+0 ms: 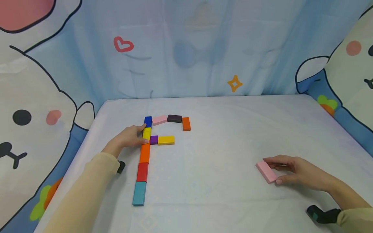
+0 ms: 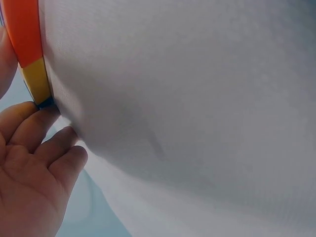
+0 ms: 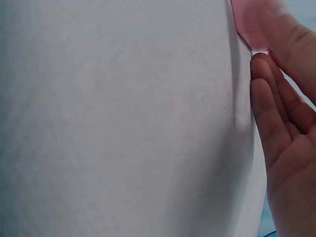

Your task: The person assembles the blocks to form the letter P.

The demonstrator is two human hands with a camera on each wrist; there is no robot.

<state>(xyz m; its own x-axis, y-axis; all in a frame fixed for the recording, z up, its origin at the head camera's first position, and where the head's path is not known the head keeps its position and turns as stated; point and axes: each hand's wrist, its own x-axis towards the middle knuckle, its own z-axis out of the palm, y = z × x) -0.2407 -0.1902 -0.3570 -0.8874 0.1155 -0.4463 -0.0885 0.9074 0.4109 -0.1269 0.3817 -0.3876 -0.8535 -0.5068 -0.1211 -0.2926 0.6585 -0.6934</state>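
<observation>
A column of flat coloured blocks stands at left: blue (image 1: 148,121), yellow (image 1: 147,133), orange (image 1: 144,153), red (image 1: 142,172) and teal (image 1: 139,193). My left hand (image 1: 129,137) spans the column's yellow block, thumb at its near end, index finger by the blue one. In the left wrist view, the other fingers of that hand (image 2: 37,153) lie beside the column. Far to the right, my right hand (image 1: 297,170) pinches a pink block (image 1: 266,171) between thumb and fingers. The right wrist view shows only part of this pink block (image 3: 247,24).
From the blue block, a pink block (image 1: 159,120), a black one (image 1: 174,118) and an orange one (image 1: 186,124) run rightward. A purple block (image 1: 154,140) and a second yellow block (image 1: 166,140) branch off lower down. A white cloth (image 1: 215,194) covers the table; a printed curtain (image 1: 198,64) hangs behind.
</observation>
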